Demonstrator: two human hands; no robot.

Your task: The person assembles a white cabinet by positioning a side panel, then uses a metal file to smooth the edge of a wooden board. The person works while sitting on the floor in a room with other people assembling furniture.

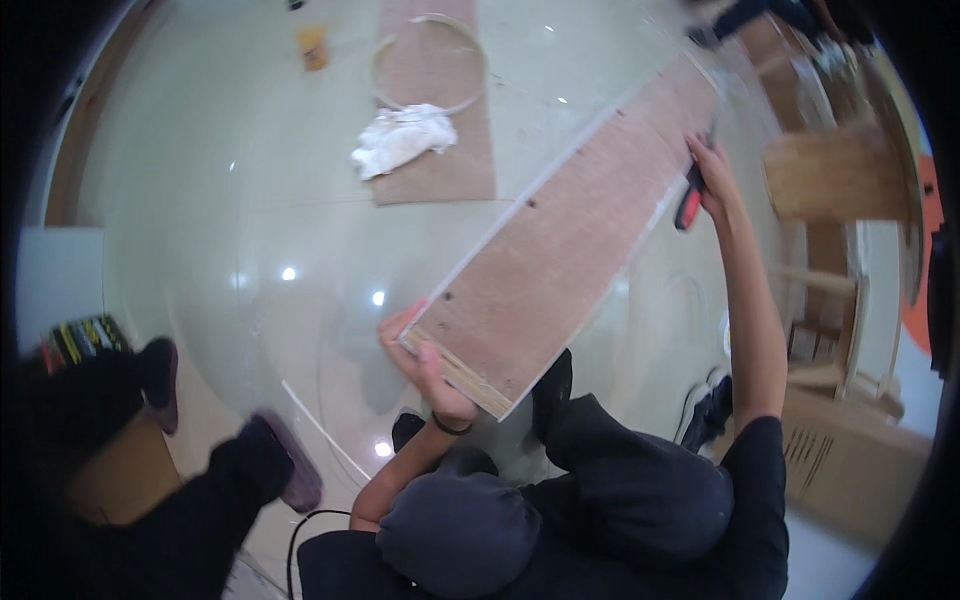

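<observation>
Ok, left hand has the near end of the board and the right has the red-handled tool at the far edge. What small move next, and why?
Probably steady the board before working the tool. The left hand grips only its near corner, while the right hand holds the red-handled tool against the far long edge. The board sits tilted off the floor, so a firmer left grip would likely keep it from shifting.

A long brown board with pale edging slants above the glossy floor, its near end gripped, a few dark holes in its face; a red-and-black handled tool (blurred) sits at its far right edge
</observation>
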